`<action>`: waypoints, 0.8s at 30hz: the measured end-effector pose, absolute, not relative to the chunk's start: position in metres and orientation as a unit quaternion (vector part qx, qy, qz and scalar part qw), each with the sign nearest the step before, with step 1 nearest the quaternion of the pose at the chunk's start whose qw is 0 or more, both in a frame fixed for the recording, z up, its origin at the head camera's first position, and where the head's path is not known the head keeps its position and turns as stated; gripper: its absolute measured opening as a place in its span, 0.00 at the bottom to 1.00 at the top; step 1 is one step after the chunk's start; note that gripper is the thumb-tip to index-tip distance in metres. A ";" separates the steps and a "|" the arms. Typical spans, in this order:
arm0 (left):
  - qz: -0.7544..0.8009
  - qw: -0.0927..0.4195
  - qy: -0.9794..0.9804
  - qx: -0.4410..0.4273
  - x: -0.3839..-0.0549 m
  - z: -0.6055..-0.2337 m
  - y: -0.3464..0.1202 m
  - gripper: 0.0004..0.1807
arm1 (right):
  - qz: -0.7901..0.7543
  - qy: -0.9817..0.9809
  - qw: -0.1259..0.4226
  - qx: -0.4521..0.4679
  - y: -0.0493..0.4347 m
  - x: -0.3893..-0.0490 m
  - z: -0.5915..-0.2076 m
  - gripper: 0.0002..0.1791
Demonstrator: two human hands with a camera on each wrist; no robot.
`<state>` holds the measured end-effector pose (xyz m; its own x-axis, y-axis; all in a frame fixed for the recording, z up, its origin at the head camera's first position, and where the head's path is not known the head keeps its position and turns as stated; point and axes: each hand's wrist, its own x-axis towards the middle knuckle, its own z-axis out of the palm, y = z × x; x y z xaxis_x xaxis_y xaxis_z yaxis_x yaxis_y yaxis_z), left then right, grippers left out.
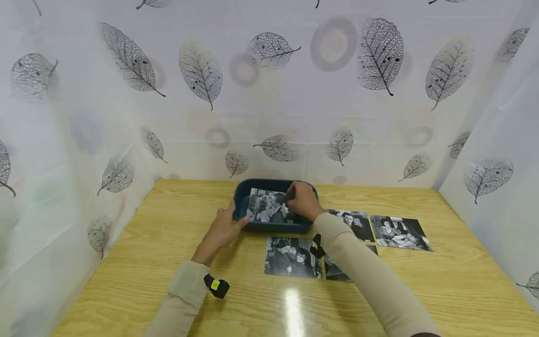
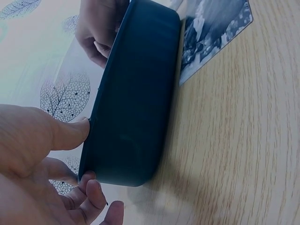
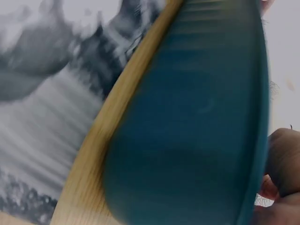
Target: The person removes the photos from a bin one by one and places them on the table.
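A dark blue plastic tray (image 1: pixel 273 228) stands near the back of the wooden table, with black-and-white photographs (image 1: pixel 265 206) lying inside it. At its left end my left hand (image 1: pixel 222 228) holds the rim; in the left wrist view the thumb (image 2: pixel 70 133) presses one side of the rim and the fingers curl under the corner. My right hand (image 1: pixel 305 200) reaches over the tray's right end, its bent fingers pinching at the right edge of the photographs. The tray wall (image 3: pixel 197 112) hides those fingertips in the right wrist view.
Several more black-and-white photographs lie flat on the table: one in front of the tray (image 1: pixel 292 257), one at the far right (image 1: pixel 400 232), one beside the right forearm (image 1: pixel 355 224), and one partly under the right sleeve (image 1: pixel 337 270). A leaf-patterned curtain (image 1: pixel 269 103) borders the table's back and sides.
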<state>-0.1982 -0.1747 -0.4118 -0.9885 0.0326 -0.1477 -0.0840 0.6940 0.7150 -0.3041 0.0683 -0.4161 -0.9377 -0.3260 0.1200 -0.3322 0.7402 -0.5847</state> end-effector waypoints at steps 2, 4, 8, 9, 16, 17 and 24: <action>0.392 0.075 0.917 -0.013 -0.198 -0.412 -0.175 0.44 | 0.344 -0.922 0.015 0.178 0.071 -0.303 -0.415 0.13; 0.391 0.075 0.917 -0.012 -0.198 -0.412 -0.175 0.44 | 0.370 -0.911 0.020 0.180 0.074 -0.303 -0.413 0.13; 0.390 0.077 0.918 -0.011 -0.199 -0.411 -0.174 0.44 | 0.411 -0.894 0.011 0.177 0.080 -0.300 -0.403 0.12; 0.388 0.078 0.918 -0.011 -0.199 -0.411 -0.174 0.44 | 0.415 -0.893 0.006 0.171 0.082 -0.299 -0.400 0.12; 0.387 0.079 0.919 -0.015 -0.199 -0.411 -0.174 0.45 | 0.439 -0.886 -0.005 0.148 0.098 -0.295 -0.376 0.14; 0.387 0.080 0.919 -0.016 -0.198 -0.411 -0.174 0.45 | 0.442 -0.885 -0.007 0.146 0.101 -0.295 -0.373 0.14; 0.390 0.079 0.917 -0.017 -0.199 -0.412 -0.175 0.44 | 0.454 -0.881 -0.018 0.131 0.135 -0.292 -0.354 0.15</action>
